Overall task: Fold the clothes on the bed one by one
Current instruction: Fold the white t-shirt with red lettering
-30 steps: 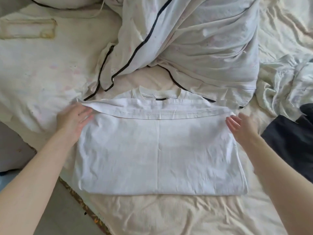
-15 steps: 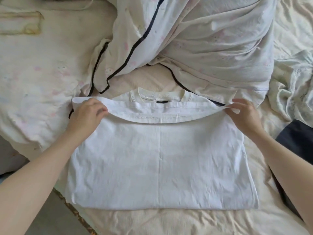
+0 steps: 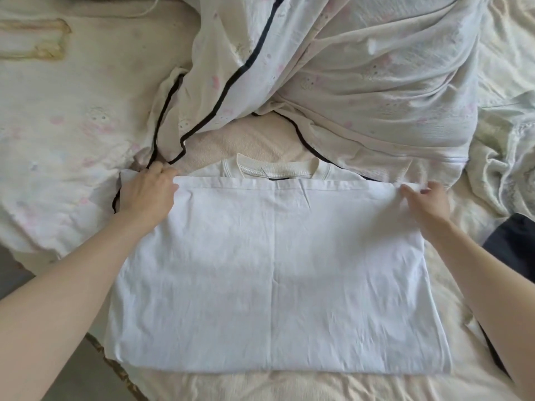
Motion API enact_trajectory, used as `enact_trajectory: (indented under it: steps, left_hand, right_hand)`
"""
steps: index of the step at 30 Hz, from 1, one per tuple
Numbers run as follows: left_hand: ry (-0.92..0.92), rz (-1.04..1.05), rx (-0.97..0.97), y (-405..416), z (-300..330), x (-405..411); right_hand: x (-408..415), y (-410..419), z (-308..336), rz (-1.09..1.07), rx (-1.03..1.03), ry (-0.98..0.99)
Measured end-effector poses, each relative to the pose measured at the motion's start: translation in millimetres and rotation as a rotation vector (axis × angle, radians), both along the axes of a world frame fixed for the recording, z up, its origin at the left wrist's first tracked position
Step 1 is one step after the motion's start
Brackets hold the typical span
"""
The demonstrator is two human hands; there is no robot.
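Observation:
A white T-shirt (image 3: pixel 275 270) lies flat on the bed, folded in half with its lower part brought up over the chest. Its ribbed collar (image 3: pixel 275 169) shows just beyond the folded hem. My left hand (image 3: pixel 147 195) grips the hem's left corner, fingers curled over the cloth. At the hem's right corner my right hand (image 3: pixel 425 201) pinches the fabric between thumb and fingers. The hem runs straight between both hands.
A bunched duvet with black piping (image 3: pixel 333 82) lies right behind the shirt. A pale crumpled garment (image 3: pixel 503 169) and a dark garment (image 3: pixel 515 244) sit at the right. The bed's edge and the floor (image 3: pixel 75 371) are at the lower left.
Both hands took hold of the hem's corners and drew it farther up toward the collar. The sagging hem is now pulled straight.

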State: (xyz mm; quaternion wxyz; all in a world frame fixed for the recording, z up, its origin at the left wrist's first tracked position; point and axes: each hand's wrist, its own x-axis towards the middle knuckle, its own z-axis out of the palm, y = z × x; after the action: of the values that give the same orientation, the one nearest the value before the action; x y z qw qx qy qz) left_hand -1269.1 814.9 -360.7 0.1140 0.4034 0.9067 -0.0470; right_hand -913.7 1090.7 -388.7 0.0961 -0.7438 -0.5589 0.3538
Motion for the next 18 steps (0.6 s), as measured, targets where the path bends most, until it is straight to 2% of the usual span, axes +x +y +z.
enact_trajectory:
  steps: [3, 5, 8, 10, 13, 16, 18]
  left_hand:
    - [0.018, 0.047, 0.014, -3, 3, -3]
    - [0.029, 0.059, 0.130, -6, 6, -4]
    - [0.038, 0.089, 0.280, -9, 14, 1]
    - [0.072, 0.133, 0.323, -8, 20, 6]
    - [0.069, 0.219, 0.379, -1, 24, 7]
    - [-0.048, 0.254, 0.440, 3, 24, 15]
    - [-0.113, 0.235, 0.443, -2, 23, 32]
  right_hand:
    - [4, 5, 3, -0.139, -0.046, 0.108]
    - [11, 7, 5, -0.169, -0.050, 0.150]
    - [16, 5, 15, -0.156, 0.026, 0.240]
    - [14, 5, 23, -0.192, 0.086, 0.358]
    - [4, 11, 29, -0.222, 0.143, 0.413]
    - [-6, 7, 28, -0.168, 0.140, 0.341]
    - [-7, -6, 25, -0.074, 0.146, 0.160]
